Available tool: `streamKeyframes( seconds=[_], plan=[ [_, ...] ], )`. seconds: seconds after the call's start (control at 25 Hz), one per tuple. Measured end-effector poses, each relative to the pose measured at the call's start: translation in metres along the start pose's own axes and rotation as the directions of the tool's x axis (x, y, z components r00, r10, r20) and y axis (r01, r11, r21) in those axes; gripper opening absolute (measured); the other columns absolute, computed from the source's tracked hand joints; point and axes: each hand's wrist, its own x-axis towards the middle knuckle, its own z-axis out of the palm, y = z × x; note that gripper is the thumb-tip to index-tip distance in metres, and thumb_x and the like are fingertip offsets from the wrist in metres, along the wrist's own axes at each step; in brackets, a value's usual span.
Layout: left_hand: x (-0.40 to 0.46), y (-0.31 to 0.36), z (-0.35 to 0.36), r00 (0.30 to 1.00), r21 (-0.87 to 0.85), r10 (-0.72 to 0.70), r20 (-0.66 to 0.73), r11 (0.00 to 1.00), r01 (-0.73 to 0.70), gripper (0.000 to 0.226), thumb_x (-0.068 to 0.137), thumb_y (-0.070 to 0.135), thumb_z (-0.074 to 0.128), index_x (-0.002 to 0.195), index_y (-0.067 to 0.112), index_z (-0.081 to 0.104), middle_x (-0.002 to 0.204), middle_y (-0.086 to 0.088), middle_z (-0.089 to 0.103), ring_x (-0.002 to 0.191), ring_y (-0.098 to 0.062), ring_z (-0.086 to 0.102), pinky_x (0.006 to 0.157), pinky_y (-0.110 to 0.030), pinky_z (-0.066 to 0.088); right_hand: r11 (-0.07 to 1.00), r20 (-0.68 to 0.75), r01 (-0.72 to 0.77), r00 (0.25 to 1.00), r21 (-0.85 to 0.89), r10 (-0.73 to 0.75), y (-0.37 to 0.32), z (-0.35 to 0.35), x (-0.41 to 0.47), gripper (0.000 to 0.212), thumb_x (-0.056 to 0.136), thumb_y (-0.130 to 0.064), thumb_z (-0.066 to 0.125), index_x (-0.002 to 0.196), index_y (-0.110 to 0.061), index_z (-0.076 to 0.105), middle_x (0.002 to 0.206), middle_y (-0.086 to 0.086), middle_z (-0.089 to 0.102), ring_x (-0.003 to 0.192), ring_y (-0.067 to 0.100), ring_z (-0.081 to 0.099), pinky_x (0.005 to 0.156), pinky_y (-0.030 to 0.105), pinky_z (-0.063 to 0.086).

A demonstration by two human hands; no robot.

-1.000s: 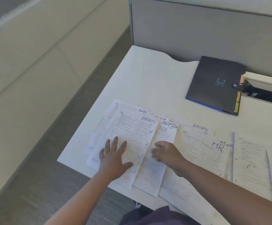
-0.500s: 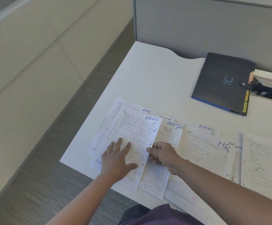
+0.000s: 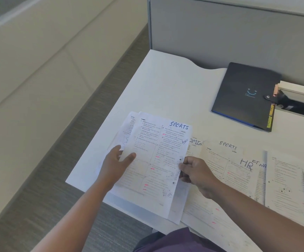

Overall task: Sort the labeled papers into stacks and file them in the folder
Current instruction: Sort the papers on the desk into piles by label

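A printed sheet labelled SPORTS (image 3: 158,157) is raised off the white desk, with other sheets behind it. My right hand (image 3: 193,170) pinches its right edge. My left hand (image 3: 115,165) grips the left side of the bundle, thumb on top. More labelled papers lie flat to the right: an ADMIN sheet (image 3: 195,142) partly hidden, a second SPORTS sheet (image 3: 225,155), and an HR sheet (image 3: 247,166). A closed black folder (image 3: 244,95) with a smile logo and coloured tabs lies at the back right.
The white desk (image 3: 165,88) ends at a left edge above grey carpet. A grey partition wall (image 3: 220,33) stands behind the desk. An open cable tray with a white lid (image 3: 300,99) sits right of the folder. More sheets run off the right.
The SPORTS sheet lay flat under my left palm. Now both hands grip it and the sheets under it, and the bundle has lifted off the desk.
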Motion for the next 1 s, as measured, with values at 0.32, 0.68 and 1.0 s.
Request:
streamKeyframes(
  seconds=[0.32,0.68,1.0],
  plan=[
    [0.000,0.004,0.001,0.989,-0.226,0.002,0.151,0.973,0.033,0.010,0.103,0.025,0.067,0.104,0.022,0.077,0.097,0.003,0.082,0.086,-0.020,0.080,0.069,-0.034,0.064,1.000,0.026,0.018,0.999,0.013,-0.018,0.009,-0.024,-0.020,0.008,0.100,-0.010,0.066,0.095,-0.008,0.073,0.090,0.012,0.079,0.079,0.021,0.073,0.071,0.026,0.059],
    [0.005,-0.022,-0.035,0.997,-0.134,-0.062,0.035,0.989,0.066,0.011,0.103,0.027,0.066,0.103,0.022,0.076,0.091,0.003,0.082,0.077,-0.019,0.080,0.059,-0.029,0.061,1.000,-0.221,-0.010,0.975,0.007,0.011,0.027,-0.048,-0.028,0.008,0.095,-0.004,0.070,0.103,-0.004,0.070,0.086,0.019,0.076,0.064,0.013,0.069,0.061,0.021,0.056],
    [0.004,-0.038,-0.036,0.988,-0.078,-0.143,0.065,0.986,0.148,0.020,0.106,0.027,0.061,0.102,0.016,0.076,0.089,-0.001,0.082,0.079,-0.025,0.080,0.072,-0.041,0.062,0.996,-0.223,-0.094,0.970,0.003,0.092,0.041,-0.044,-0.028,0.006,0.092,-0.004,0.071,0.098,-0.002,0.071,0.079,0.014,0.075,0.060,0.015,0.066,0.059,0.022,0.055]
  ],
)
